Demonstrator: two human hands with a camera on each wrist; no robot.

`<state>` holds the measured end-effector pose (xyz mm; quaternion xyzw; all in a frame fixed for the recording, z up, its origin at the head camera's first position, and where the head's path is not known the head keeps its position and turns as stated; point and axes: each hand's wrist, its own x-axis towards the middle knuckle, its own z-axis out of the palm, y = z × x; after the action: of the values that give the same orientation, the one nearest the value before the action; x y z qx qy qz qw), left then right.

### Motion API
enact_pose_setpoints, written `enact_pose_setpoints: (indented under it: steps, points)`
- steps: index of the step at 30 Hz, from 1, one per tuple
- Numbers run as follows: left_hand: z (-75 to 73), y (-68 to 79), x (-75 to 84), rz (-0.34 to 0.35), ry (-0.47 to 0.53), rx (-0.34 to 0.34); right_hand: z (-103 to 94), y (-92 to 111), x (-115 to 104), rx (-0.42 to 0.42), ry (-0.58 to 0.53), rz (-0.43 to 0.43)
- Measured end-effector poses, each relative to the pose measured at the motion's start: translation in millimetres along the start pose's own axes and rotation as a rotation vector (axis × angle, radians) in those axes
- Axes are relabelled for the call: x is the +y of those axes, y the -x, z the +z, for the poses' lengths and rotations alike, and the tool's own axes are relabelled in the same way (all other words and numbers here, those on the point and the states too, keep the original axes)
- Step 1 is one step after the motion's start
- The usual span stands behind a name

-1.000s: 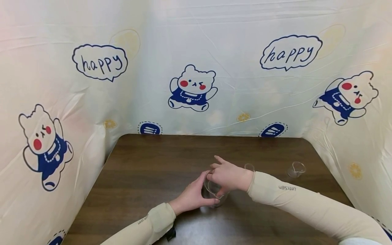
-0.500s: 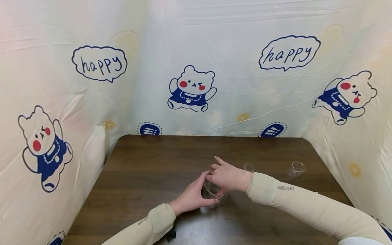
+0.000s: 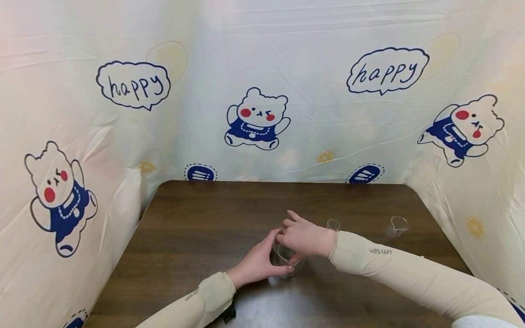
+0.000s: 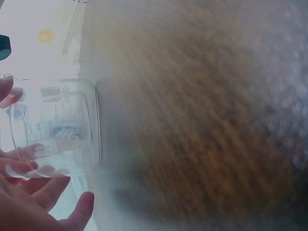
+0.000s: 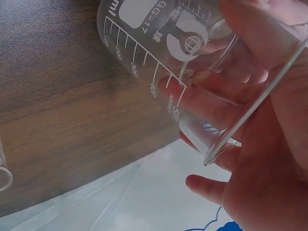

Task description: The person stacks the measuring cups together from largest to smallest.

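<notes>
A large clear glass beaker [image 3: 283,257] marked to 500 ml stands on the brown table in front of the person. The left hand [image 3: 256,262] grips its side, thumb at the near side and fingers around the far side. From above, the right hand [image 3: 307,235] reaches over the rim, fingers inside the large beaker [image 5: 139,53]. There it holds a smaller glass beaker [image 4: 57,125], nested inside with its base close to the larger one's bottom. Part of the smaller beaker is hidden behind fingers; whether the two bases touch, I cannot tell.
A small glass vessel [image 3: 333,224] stands just behind the right wrist, partly covered by it. Farther right is another small beaker [image 3: 397,227]. A printed curtain [image 3: 254,54] encloses the table [image 3: 197,223] at the back and sides. Something black [image 3: 229,313] shows under the left wrist.
</notes>
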<state>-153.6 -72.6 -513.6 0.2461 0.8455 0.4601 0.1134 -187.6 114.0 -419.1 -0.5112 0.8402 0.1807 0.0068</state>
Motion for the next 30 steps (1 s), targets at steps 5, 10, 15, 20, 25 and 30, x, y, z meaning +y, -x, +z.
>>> enact_pose_setpoints:
  steps: [5,10,15,20,25,30]
  points:
    - [-0.8,-0.4,1.3,-0.004,0.006,-0.005,-0.2,0.4,0.5,0.010,0.005,0.000]
    - [-1.7,-1.4,1.5,0.000,0.009,0.002,-2.6,1.0,0.6,0.022,0.009,0.010]
    - [-1.5,-1.4,2.0,0.005,0.002,0.009,-3.1,2.1,-0.1,0.042,0.030,0.011]
    - [-0.7,-0.1,2.0,0.002,0.001,0.014,-2.0,2.6,-0.1,0.043,0.025,0.009]
    - [0.0,0.3,1.0,0.002,0.002,0.017,-1.2,2.9,0.3,0.035,0.007,0.010]
    - [0.3,0.0,-0.2,0.003,0.000,0.010,-1.2,3.4,0.6,0.047,0.006,0.005]
